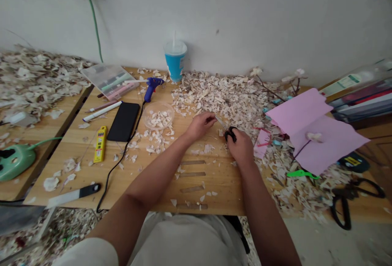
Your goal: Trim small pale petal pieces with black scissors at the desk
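Note:
My right hand (241, 148) is closed round small black-handled scissors (229, 134), whose blades point up and left toward my left hand. My left hand (200, 125) has its fingers pinched together at the blade tips, on something too small to make out, perhaps a pale flake. Both hands rest on a wooden table (196, 176) beside a big heap of pale, dry, husk-like flakes (232, 98). A clear bowl (158, 115) with some flakes in it stands just left of my left hand.
A black phone (123, 121), yellow utility knife (100, 144), white pen (102, 111), blue glue gun (152, 86) with black cord, blue cup (175, 61) and clear case (109, 79) lie left. Pink paper sheets (318, 135) and large black scissors (346, 200) lie right. A green power strip (14, 160) sits far left.

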Available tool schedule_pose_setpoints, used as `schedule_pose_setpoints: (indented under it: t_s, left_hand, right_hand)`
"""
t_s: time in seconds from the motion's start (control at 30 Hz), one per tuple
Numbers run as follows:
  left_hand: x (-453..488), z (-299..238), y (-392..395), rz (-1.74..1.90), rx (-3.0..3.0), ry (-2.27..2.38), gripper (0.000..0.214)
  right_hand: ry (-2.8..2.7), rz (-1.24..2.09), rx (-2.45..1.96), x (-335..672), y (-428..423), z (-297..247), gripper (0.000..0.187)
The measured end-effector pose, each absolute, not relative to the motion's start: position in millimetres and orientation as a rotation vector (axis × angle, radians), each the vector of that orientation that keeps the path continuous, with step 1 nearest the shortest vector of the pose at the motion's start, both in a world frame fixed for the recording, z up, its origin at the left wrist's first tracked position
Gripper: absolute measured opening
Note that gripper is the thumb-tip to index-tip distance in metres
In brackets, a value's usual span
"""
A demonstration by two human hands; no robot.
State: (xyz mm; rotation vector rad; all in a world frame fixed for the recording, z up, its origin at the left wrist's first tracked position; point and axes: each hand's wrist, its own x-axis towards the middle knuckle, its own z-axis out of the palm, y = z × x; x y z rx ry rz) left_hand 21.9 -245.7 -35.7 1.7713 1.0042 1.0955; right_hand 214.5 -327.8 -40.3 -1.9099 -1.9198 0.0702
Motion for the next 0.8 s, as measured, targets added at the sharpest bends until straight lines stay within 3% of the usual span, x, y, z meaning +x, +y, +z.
schedule_pose_setpoints:
  t_s: [0.3,0.8]
  left_hand:
    - [26,-44,-242,0.998,1.144,0.787,0.029]
    - [25,-34,-247,0.999,1.415,0.967,0.015]
  right_hand:
    - [-1.87,0.05,-1.859,216,-327,-39,0.026]
    - [-2.056,-0.006,-1.909,209,-328,-35,0.02]
